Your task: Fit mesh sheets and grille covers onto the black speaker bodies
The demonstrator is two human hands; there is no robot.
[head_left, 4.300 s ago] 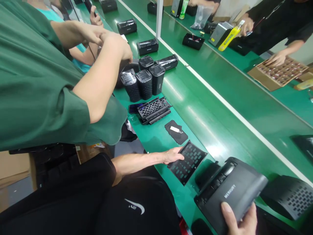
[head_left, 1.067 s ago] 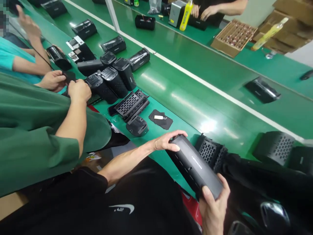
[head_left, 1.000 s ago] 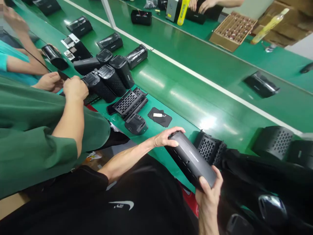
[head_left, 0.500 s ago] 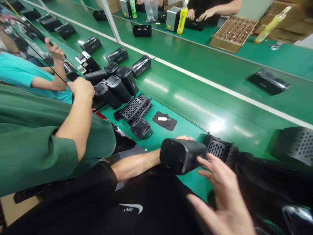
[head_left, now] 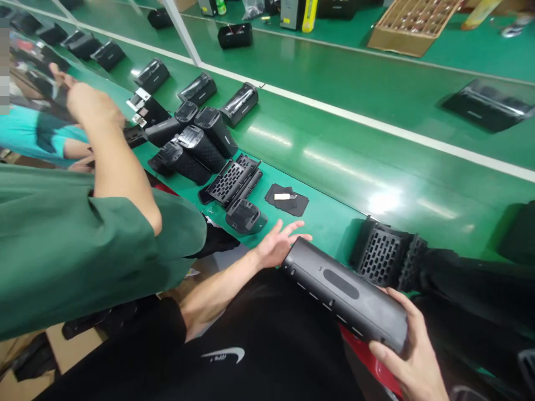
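- Here's the long black housing (head_left: pixel 346 298), held up between the two hands over the near edge of the bench (head_left: pixel 330 223), slanting down toward the right; its underside is turned out of sight.
- The right hand (head_left: pixel 413 342) has its grip closed around the lower right end, thumb on the near side — the fingers run behind the body, their tips hidden.
- Over at the upper left end, the left hand (head_left: pixel 278 245) is open, fingers spread, palm at the corner; how much of it touches is hard to make out.
- Nice view of the housing: matte, rounded along its edges, a darker oval recess on the upper face, a line of short slots down the near side.
- Just beyond it stand perforated panels (head_left: pixel 380 256), partly covered by the housing at their foot; right of them, everything sinks into dark blur.
- Farther left on the bench, dark sheets (head_left: pixel 286 200) lie overlapping under a small white piece (head_left: pixel 284 196).
- A co-worker's raised hand (head_left: pixel 94 108) is smeared by motion — and up top, the frame cuts off the partitioned carton (head_left: pixel 413 28).
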